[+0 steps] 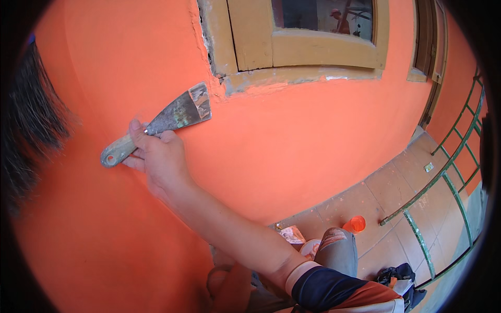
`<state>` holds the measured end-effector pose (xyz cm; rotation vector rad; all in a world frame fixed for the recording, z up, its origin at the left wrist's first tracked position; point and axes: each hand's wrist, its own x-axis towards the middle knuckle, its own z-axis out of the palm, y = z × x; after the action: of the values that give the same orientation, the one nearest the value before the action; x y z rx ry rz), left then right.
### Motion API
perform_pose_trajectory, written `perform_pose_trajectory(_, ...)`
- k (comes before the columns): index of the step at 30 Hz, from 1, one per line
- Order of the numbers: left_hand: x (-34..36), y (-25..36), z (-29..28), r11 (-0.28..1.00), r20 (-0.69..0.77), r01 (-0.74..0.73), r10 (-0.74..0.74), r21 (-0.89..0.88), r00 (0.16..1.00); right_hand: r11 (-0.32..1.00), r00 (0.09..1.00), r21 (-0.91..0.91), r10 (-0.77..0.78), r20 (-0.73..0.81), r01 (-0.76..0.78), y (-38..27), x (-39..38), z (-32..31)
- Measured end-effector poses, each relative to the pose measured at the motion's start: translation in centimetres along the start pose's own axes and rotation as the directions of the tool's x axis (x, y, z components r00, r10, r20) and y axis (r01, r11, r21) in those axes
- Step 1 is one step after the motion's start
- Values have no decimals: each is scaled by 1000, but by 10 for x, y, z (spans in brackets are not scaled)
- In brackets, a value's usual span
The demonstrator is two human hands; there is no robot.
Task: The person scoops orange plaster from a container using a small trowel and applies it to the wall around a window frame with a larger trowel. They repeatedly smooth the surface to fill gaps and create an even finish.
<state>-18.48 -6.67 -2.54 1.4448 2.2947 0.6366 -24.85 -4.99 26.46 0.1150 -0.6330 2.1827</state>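
A putty knife (pixel 182 110) with a worn grey-green handle is held in my right hand (pixel 164 156), thumb and fingers closed round the handle near the blade. Its broad metal blade points up and right, with paint and filler stains across the end. The blade's tip lies against or just in front of the orange wall (pixel 292 141), below the lower left corner of the window frame (pixel 323 55). Along that frame the wall edge is rough and chipped. Low in view is bare skin, perhaps my left arm (pixel 229 289); its fingers cannot be made out.
Black bristles (pixel 31 120), like a broom's, hang at the far left. An orange cup (pixel 355 224) and a paint-smeared round container (pixel 310 249) are near my knee (pixel 336 255). A green metal railing (pixel 428 185) borders the tiled floor (pixel 383 190). A dark bag (pixel 399 279) lies lower right.
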Motion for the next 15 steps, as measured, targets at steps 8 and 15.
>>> perform_pose_trajectory(8,-7,-8,2,995,-66,-25,19,-95,998,957,909,42,257,327,-286,-54,-111,-85)
perform_pose_trajectory(15,-18,-12,-38,972,-114,-202,189,-123,975,970,949,-38,242,200,-239,-133,-196,-174)
